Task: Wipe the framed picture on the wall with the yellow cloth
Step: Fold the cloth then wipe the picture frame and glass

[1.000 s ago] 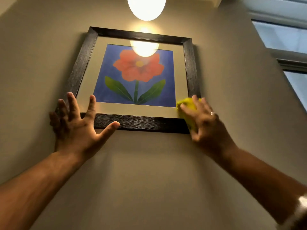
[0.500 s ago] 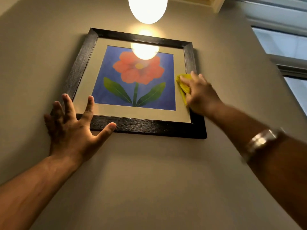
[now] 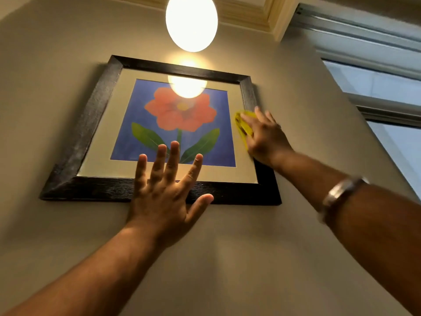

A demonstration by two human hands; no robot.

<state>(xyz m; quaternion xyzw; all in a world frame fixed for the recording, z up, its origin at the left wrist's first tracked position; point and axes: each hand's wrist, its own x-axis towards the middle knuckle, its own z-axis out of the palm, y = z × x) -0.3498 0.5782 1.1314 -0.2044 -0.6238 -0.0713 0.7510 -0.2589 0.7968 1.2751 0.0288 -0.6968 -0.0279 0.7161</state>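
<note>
- Picture (image 3: 159,124): hangs on the wall, tilted, under a lamp (image 3: 191,21) whose glare shows in the glass.
- Left hand (image 3: 166,190): open, fingers spread, laid flat across the bottom frame edge, probably to steady the picture against the wiping push.
- Cloth (image 3: 243,126): bunched on the right mat, beside the frame's right side.
- Right hand (image 3: 264,135): presses the cloth to the glass, fingers closed over it.

Framed picture (image 3: 95,133): dark rough-grained wood, glossy glass; yellow cloth (image 3: 243,126) soft; wall (image 3: 227,258) matt.
</note>
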